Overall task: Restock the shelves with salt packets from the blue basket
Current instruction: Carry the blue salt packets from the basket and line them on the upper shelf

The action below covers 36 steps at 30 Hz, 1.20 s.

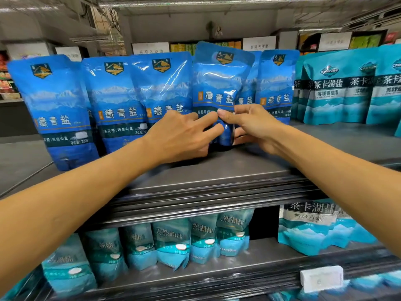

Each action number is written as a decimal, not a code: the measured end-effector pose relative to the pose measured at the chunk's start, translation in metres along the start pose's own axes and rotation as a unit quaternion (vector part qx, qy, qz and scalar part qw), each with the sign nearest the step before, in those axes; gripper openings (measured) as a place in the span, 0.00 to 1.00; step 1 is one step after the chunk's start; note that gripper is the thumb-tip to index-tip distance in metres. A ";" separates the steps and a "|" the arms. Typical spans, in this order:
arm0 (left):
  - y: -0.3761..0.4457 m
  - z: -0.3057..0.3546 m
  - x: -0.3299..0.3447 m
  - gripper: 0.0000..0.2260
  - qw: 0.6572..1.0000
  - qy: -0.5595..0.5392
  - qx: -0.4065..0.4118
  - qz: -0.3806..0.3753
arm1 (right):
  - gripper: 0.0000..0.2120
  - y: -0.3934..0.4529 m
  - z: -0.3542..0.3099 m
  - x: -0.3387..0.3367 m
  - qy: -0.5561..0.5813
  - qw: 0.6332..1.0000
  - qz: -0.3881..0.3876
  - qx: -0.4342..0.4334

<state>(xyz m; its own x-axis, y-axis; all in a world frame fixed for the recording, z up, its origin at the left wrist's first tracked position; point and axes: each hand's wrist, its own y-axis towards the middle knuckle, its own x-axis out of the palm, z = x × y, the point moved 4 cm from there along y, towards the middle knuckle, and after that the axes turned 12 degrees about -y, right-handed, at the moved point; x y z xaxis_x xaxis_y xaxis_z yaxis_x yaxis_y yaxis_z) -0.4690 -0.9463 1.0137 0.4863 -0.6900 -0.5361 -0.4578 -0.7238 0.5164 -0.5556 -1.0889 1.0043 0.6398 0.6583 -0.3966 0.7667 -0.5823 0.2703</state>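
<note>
A deep-blue salt packet [219,83] stands upright on the grey top shelf [217,172], in the middle of a row of matching blue packets [117,101]. My left hand [180,135] and my right hand [249,127] both grip its bottom edge, fingertips meeting in front of it. Its top leans slightly toward me, ahead of its neighbours. The blue basket is out of view.
Teal salt packets [338,92] fill the right end of the top shelf. Lighter teal packets [171,242] line the lower shelf, with a white price tag [321,279] on its front rail. More store shelving stands far behind.
</note>
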 end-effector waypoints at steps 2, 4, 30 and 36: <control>-0.003 0.004 0.003 0.03 0.999 0.010 0.030 0.017 | 0.20 0.001 -0.001 -0.002 -0.016 1.000 0.015 -0.004; -0.005 0.007 0.005 0.04 0.998 0.012 0.060 0.015 | 0.20 0.002 -0.002 -0.004 -0.039 0.999 0.026 -0.015; -0.021 0.001 -0.003 0.11 0.970 -0.237 0.026 -0.040 | 0.18 0.005 0.008 -0.009 -0.175 0.983 0.043 -0.042; -0.028 -0.002 -0.007 0.12 0.974 -0.220 0.025 -0.050 | 0.28 0.002 0.010 -0.009 -0.248 0.966 0.066 -0.030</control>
<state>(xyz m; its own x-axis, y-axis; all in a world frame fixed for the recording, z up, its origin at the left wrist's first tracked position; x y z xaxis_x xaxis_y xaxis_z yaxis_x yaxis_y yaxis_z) -0.4580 -0.9214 1.0048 0.1706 -0.5433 -0.8220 -0.4655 -0.7798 0.4187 -0.5604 -1.1001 0.9994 0.6393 0.2616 -0.7231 0.6918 -0.6063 0.3922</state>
